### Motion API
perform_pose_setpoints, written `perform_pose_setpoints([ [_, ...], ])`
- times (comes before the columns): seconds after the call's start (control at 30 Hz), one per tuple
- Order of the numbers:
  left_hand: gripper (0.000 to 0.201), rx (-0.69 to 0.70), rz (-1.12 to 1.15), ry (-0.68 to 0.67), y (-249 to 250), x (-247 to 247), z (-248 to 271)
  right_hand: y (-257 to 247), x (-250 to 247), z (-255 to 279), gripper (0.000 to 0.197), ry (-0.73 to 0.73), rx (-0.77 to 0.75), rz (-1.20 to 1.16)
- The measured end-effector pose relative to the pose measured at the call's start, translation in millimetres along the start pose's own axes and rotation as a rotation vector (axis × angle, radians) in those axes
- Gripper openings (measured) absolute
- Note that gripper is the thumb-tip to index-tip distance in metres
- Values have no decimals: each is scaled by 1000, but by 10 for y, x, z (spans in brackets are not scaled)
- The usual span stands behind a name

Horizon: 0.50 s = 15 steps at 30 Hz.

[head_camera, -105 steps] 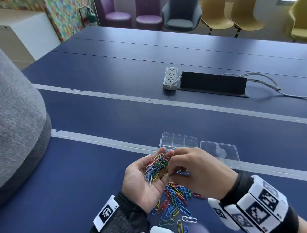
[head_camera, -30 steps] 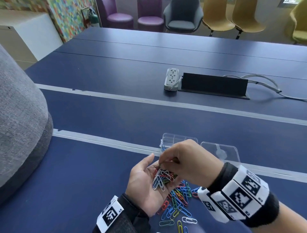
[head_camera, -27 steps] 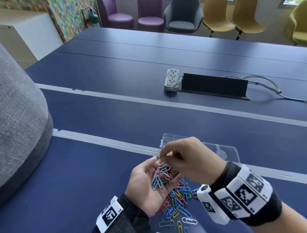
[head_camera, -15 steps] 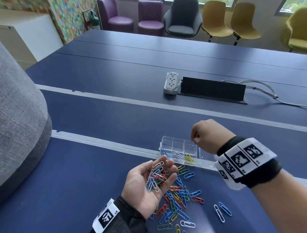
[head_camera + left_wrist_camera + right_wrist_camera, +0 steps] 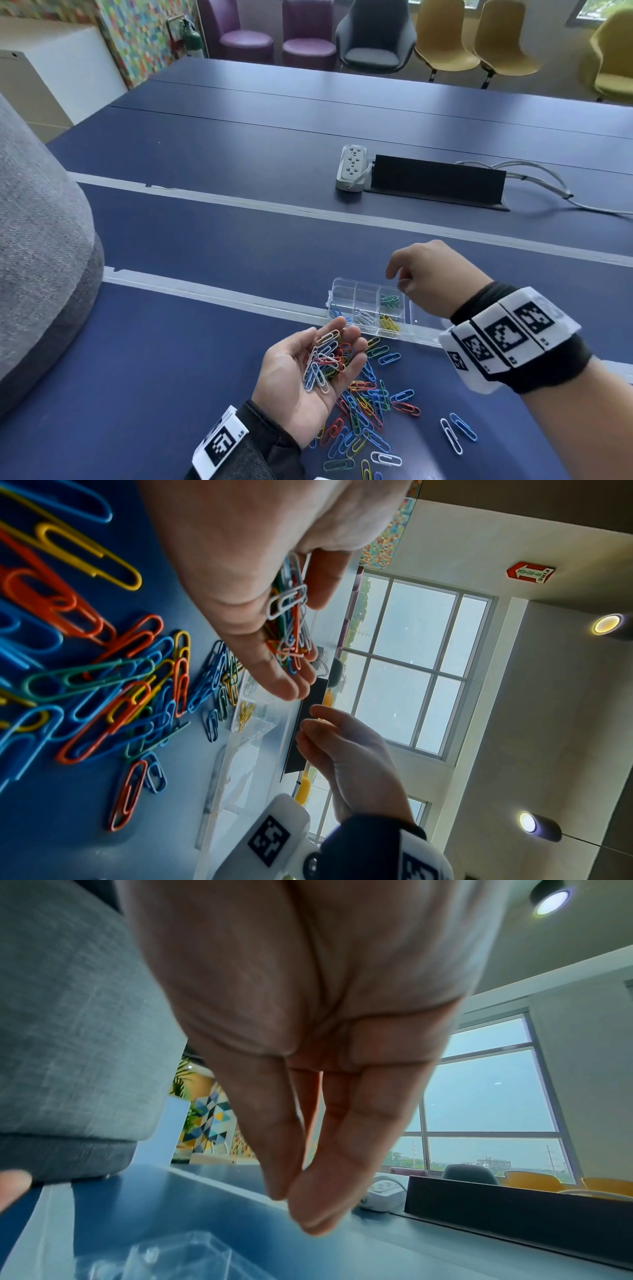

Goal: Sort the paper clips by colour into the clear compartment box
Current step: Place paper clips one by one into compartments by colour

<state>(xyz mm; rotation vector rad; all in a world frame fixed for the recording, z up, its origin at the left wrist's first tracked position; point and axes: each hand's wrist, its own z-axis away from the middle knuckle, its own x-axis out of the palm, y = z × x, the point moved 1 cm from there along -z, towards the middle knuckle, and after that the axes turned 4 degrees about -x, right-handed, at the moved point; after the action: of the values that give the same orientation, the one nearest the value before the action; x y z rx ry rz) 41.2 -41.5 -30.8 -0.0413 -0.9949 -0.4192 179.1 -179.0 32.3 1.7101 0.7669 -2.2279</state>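
Note:
My left hand [image 5: 349,337] lies palm up and cups a bunch of mixed paper clips [image 5: 323,363], also seen in the left wrist view [image 5: 287,615]. Beneath it, a loose pile of coloured clips [image 5: 366,411] covers the blue table. The clear compartment box [image 5: 344,291] stands just beyond, with blue, white, yellow [image 5: 388,323] and green clips [image 5: 389,300] in separate cells. My right hand [image 5: 397,279] hovers over the box's right end, fingers relaxed and holding nothing. In the right wrist view its fingertips [image 5: 308,1213] touch each other above the box [image 5: 178,1259].
Two loose clips [image 5: 457,433] lie right of the pile. The box's lid [image 5: 424,322] lies flat, partly behind my right wrist. A white power strip [image 5: 352,166] and black cable box [image 5: 435,183] sit farther back. A grey upholstered shape [image 5: 41,240] fills the left side.
My right hand pinched a clip from the left palm, carried it up over the box and has loosened its fingers there. The left hand stayed palm up with its clips.

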Motion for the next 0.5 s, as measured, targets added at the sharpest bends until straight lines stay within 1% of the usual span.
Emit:
perform_pose_setpoints([
  [0.1, 38, -2, -5, 9, -6, 6, -8, -20, -95, 125, 23, 93, -58, -70],
  [0.17, 39, -10, -12, 9, -13, 11, -11, -99, -131, 241, 18, 123, -136, -137],
  [0.27, 41, -24, -20, -3, -25, 37, -4, -259, -107, 402, 15, 60, -286, -214],
  [0.33, 44, -23, -18, -9, -34, 50, -1, -330, -40, 462, 15, 6, -341, -213],
  [0.4, 48, -11, -3, -15, -38, 58, 0, -364, 43, 485, 14, -26, -351, -179],
  [0.5, 48, 0, 55, -50, -39, 64, 9, -383, 127, 499, 17, -68, -291, -131],
])
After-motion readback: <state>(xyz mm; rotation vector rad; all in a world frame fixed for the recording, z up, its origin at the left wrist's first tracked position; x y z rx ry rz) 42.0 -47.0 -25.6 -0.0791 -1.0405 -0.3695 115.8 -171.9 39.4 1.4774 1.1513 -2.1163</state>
